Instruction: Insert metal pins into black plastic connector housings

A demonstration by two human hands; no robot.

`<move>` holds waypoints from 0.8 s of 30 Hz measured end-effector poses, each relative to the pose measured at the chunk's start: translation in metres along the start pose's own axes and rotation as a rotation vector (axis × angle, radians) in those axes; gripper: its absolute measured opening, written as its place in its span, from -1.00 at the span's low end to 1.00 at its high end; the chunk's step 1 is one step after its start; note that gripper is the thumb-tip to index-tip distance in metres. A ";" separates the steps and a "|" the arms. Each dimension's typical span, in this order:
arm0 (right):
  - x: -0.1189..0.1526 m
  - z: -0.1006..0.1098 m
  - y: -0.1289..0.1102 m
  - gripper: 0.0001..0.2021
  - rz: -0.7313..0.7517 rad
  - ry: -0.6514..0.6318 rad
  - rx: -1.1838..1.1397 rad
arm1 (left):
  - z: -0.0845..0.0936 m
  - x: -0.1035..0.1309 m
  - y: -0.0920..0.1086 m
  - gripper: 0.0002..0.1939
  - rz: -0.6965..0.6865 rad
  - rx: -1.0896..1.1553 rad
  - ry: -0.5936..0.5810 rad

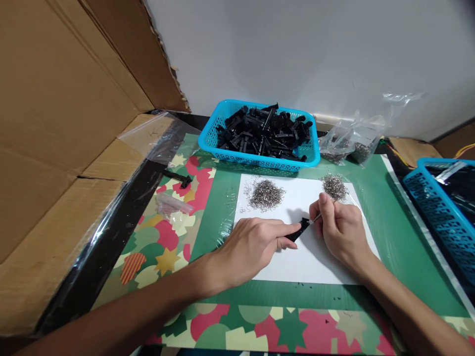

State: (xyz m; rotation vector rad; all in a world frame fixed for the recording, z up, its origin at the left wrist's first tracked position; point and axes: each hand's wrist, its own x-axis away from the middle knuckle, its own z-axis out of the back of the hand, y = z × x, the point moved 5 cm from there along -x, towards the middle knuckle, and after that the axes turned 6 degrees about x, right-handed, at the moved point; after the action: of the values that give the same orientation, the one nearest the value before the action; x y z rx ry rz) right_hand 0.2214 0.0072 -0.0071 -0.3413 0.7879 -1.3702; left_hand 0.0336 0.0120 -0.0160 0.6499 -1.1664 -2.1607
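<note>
My left hand (256,242) is closed on a black plastic part (298,231), pinning it at a slant just above or on the white paper (274,264); its lower end is hidden by my fingers. In my right hand (339,227) is a thin metal tool (316,217), its tip right at the upper end of the black part. Whether the tip touches the part, or carries a small piece, is too fine to tell. Beyond my left hand lies a loose pile of tiny metal pieces (266,194). A second pile of small metal pieces (333,187) sits behind my right hand.
A blue basket (256,159) full of similar black parts stands at the back. Plastic bags of metal pieces (352,146) lie beside it. Another blue basket (438,217) is at the right. A single black part (180,177) and a small plastic bag (173,206) lie left.
</note>
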 end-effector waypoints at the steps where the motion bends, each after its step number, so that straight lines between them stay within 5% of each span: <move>1: 0.000 0.000 -0.001 -0.41 0.016 0.010 0.019 | 0.001 -0.001 0.000 -0.55 0.024 0.014 0.001; 7: -0.001 -0.006 -0.001 -0.37 -0.022 0.012 0.031 | 0.005 -0.002 0.000 -0.58 0.134 0.134 0.005; 11: -0.003 -0.008 0.007 -0.34 -0.196 0.007 -0.219 | 0.009 -0.001 0.001 -0.68 0.214 0.186 0.044; 16: -0.011 0.010 0.015 -0.35 -0.260 0.174 -0.462 | 0.021 0.003 0.004 -0.61 0.234 0.251 0.207; 24: -0.042 0.011 0.003 -0.42 -0.079 0.114 -0.161 | 0.043 0.017 -0.003 -0.69 0.215 0.349 0.590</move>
State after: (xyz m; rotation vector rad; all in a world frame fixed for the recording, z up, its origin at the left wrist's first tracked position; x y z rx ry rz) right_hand 0.2311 0.0456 0.0117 -0.4260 0.9912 -1.4128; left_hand -0.0080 0.0261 0.0003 1.1580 -1.2113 -1.4460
